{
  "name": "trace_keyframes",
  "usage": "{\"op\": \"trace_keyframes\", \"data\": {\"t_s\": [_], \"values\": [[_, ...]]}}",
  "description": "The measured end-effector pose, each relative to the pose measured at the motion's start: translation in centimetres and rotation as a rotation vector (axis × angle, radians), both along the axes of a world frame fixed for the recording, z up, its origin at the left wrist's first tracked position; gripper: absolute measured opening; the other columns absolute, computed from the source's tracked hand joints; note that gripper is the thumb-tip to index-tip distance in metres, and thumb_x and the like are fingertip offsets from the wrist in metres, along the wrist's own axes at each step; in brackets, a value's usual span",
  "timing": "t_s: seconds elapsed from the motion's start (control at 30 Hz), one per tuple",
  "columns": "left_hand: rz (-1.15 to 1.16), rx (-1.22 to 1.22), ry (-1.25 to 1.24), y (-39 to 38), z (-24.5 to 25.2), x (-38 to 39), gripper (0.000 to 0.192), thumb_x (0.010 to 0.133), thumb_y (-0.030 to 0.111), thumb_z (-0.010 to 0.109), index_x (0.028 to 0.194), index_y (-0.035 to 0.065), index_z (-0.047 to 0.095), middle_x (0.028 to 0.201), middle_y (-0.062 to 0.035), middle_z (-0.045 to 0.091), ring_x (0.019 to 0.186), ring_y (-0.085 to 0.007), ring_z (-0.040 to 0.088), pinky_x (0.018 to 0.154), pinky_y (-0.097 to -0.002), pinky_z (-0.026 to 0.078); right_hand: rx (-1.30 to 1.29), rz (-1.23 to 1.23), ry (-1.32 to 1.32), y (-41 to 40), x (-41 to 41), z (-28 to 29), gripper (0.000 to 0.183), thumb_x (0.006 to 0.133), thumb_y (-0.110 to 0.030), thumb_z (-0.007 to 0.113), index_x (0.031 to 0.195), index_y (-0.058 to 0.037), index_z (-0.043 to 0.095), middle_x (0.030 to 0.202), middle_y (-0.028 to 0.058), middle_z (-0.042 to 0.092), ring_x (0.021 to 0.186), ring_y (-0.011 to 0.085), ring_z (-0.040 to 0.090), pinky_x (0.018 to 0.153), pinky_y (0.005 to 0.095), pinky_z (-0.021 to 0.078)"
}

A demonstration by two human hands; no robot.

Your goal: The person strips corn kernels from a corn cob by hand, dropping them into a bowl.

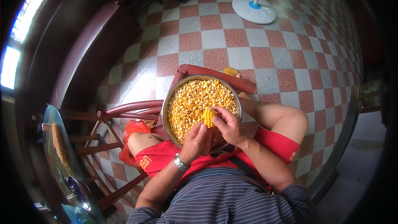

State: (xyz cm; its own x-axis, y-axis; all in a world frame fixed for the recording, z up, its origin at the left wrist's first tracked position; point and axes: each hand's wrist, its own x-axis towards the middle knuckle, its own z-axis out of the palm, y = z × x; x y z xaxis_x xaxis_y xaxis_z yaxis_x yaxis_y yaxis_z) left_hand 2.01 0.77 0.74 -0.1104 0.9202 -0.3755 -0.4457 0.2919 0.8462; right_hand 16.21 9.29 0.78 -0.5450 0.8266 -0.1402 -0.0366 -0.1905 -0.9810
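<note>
A corn cob (208,119) is held upright-tilted over a round metal basin (165,123). Yellow kernels cover its far end, while its near part looks bare and reddish. My left hand (195,137) grips the cob from the left, thumb and fingers close to the kernel rows. From the right, my right hand (229,125) holds it too, with the thumb against the kernels and a finger near the tip. Loose corn kernels (196,99) fill much of the basin, which sits before my lap. My hands hide the basin's near part.
Reddish wooden bars (217,79) lie just beyond the basin. A red plastic bag (134,130) is beside my left knee. On a glass-topped table (49,149) at left rests a bare corn cob (59,144). A white round stand base (253,9) stands on the tiled floor (214,39).
</note>
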Motion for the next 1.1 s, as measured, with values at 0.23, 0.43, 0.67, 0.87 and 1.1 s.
{"op": "trace_keyframes", "data": {"t_s": [0.23, 0.43, 0.67, 0.87, 1.1], "values": [[0.061, -0.090, -0.092, -0.2, 0.8, 0.0, 0.032, 0.106, 0.027, 0.040, 0.112, 0.0002, 0.057, 0.092, -0.0101, 0.065, 0.074, -0.0159, 0.063, 0.066, -0.0279, 0.055, -0.007, 0.009, 0.015, 0.0, 0.1, -0.8, 0.041, 0.100, -0.021, 0.058, 0.132, 0.0034, 0.050, 0.112, 0.0097, 0.062, 0.101, 0.0134, 0.058, 0.089, 0.0272, 0.0481], [0.121, -0.126, -0.144, -0.3, 0.9, -0.3, 0.034, 0.106, 0.028, 0.041, 0.112, -0.0005, 0.057, 0.093, -0.0102, 0.066, 0.073, -0.0164, 0.064, 0.064, -0.0280, 0.055, -0.019, 0.005, 0.068, -0.1, 0.2, -1.2, 0.042, 0.101, -0.022, 0.058, 0.133, 0.0033, 0.050, 0.108, 0.0076, 0.062, 0.098, 0.0107, 0.058, 0.087, 0.0249, 0.0484], [-0.039, -0.020, -0.006, -0.5, -0.7, -0.6, 0.035, 0.106, 0.029, 0.045, 0.119, -0.0010, 0.057, 0.101, -0.0052, 0.065, 0.088, -0.0095, 0.060, 0.076, -0.0251, 0.050, 0.013, 0.016, 0.048, -0.2, 0.2, -0.4, 0.042, 0.100, -0.022, 0.058, 0.133, 0.0031, 0.050, 0.108, 0.0075, 0.063, 0.096, 0.0103, 0.059, 0.085, 0.0249, 0.0491], [-0.027, -0.001, 0.051, -0.1, 0.1, -0.2, 0.027, 0.106, 0.025, 0.043, 0.106, 0.0025, 0.057, 0.088, -0.0042, 0.062, 0.077, -0.0111, 0.059, 0.069, -0.0256, 0.051, -0.017, 0.029, 0.036, 0.0, 0.3, -0.5, 0.042, 0.100, -0.022, 0.059, 0.133, 0.0036, 0.050, 0.109, 0.0084, 0.063, 0.098, 0.0109, 0.059, 0.086, 0.0252, 0.0491], [-0.052, -0.008, -0.042, -0.6, -0.6, -0.6, 0.033, 0.107, 0.026, 0.041, 0.116, -0.0005, 0.058, 0.096, -0.0050, 0.065, 0.081, -0.0094, 0.061, 0.071, -0.0246, 0.052, 0.003, 0.014, 0.045, 0.0, 0.2, -1.2, 0.042, 0.100, -0.021, 0.059, 0.133, 0.0036, 0.050, 0.108, 0.0083, 0.063, 0.098, 0.0112, 0.059, 0.087, 0.0251, 0.0485]]}}
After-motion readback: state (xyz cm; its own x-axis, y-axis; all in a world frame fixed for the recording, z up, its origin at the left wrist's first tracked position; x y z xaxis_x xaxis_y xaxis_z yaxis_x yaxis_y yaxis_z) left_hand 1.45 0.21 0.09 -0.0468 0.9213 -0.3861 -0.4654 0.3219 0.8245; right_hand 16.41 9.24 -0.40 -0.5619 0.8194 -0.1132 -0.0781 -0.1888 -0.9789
